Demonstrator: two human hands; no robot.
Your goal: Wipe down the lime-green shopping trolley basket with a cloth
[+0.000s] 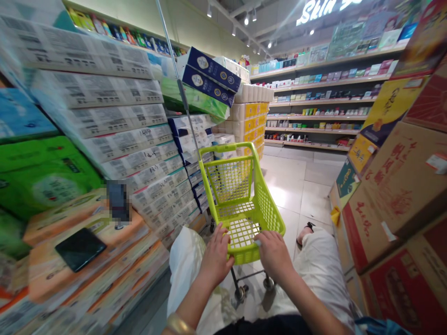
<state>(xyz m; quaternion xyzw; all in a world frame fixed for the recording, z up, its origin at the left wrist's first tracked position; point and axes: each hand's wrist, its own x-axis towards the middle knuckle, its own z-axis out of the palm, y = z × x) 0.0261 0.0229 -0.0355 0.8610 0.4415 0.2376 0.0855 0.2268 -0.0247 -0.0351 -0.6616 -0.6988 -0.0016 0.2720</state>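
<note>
A lime-green plastic shopping cart (270,214) with a mesh basket stands between my knees, its handle at the far end. My left hand (217,253) is on the near left corner of its rim, fingers bent over the edge and thumb on the outer side. At the near right corner, my right hand (275,253) is closed over the rim, its fingertips partly hidden. A small pale spot shows at those fingertips, too small to name. Through the basket's mesh I see the floor. A thin metal pole (185,100) rises beside the cart's left side.
Stacked white paper packs (139,135) line the left. A dark phone (80,249) lies on orange packs (42,274), near a pixelated patch. Cardboard cartons (394,186) crowd the right. Tiled floor (286,174) leads to stocked shelves (321,100). My sandalled foot (304,232) is right of the cart.
</note>
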